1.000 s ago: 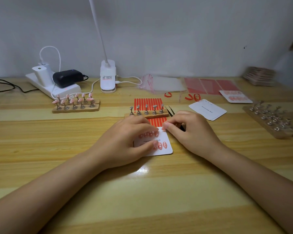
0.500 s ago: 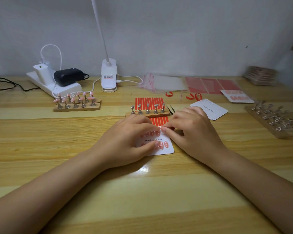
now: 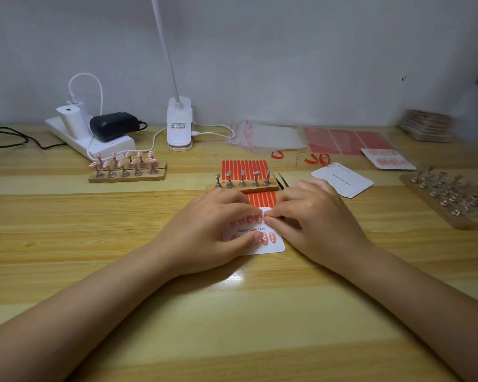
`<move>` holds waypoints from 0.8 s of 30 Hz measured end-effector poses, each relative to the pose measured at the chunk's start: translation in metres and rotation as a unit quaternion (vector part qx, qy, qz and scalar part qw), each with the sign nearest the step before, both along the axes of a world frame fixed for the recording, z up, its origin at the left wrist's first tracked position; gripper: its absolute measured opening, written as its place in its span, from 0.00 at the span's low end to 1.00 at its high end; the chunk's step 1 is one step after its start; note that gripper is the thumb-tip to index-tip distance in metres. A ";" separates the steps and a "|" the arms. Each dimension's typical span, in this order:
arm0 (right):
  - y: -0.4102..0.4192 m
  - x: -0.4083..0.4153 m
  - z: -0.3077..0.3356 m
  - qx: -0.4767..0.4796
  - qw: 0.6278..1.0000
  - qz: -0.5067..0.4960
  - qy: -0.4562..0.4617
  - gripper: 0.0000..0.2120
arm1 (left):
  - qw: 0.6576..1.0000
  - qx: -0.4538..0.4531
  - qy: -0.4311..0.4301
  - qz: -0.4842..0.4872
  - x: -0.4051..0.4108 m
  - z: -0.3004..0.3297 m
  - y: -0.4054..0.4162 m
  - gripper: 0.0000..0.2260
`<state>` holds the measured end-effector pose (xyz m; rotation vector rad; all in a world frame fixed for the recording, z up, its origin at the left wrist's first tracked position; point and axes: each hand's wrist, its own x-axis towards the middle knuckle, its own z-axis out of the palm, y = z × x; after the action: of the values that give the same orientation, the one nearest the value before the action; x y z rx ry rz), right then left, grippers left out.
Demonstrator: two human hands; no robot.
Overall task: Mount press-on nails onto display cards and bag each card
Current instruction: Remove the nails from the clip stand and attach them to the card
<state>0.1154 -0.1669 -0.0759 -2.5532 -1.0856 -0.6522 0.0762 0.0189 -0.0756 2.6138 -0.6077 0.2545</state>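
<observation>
Head view: a white display card point(image 3: 271, 245) printed "Handmade Nail" lies flat on the wooden table point(image 3: 232, 326), and serves here as the landmark. Pink press-on nails point(image 3: 268, 239) sit in two rows on the card, one above the print and one below. The left hand point(image 3: 204, 230) rests on the card's left part, fingers curved over the upper row, thumb pressing down on the lower row. The right hand point(image 3: 318, 219) lies at the card's right edge, fingers bent, index tip and thumb meeting at the right end of the upper row; whether they pinch a nail there cannot be told. Just behind the card lies a red striped adhesive sheet point(image 3: 244, 169), with a wooden stand of bare metal holders point(image 3: 242, 184) across it. Black tweezers point(image 3: 280, 181) lie beside that stand, behind the right hand. Behind and left of the card, a second stand point(image 3: 127, 172) carries pink nails on its holders. Behind and right of the card rest blank cards point(image 3: 342, 180), and farther back clear bags point(image 3: 268, 136). Far right of the card stands another holder rack point(image 3: 447, 199), blurred. A power strip point(image 3: 94, 139) and a lamp base point(image 3: 179, 124) sit at the wall behind the card.
</observation>
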 end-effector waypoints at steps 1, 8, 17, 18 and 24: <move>0.000 0.000 0.000 0.000 1.000 -0.001 0.004 0.08 | 1.000 -0.001 -0.001 0.001 0.000 0.000 0.000 0.19; -0.007 -0.001 0.001 -0.015 1.000 -0.004 0.003 0.09 | 1.000 -0.006 -0.005 0.002 0.000 0.000 0.000 0.19; -0.010 -0.001 -0.004 0.063 0.997 -0.008 0.053 0.08 | 1.000 -0.007 -0.005 0.004 0.001 -0.002 0.002 0.22; -0.010 -0.001 -0.005 0.057 0.997 -0.004 0.049 0.07 | 1.000 -0.006 -0.005 0.005 0.001 -0.002 0.002 0.22; -0.009 0.001 -0.002 0.034 0.999 0.002 0.025 0.06 | 1.000 -0.022 0.000 0.006 0.001 -0.003 0.002 0.22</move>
<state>0.1169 -0.1756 -0.0781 -2.4954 -1.0340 -0.6110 0.0772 0.0208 -0.0788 2.5755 -0.5791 0.2689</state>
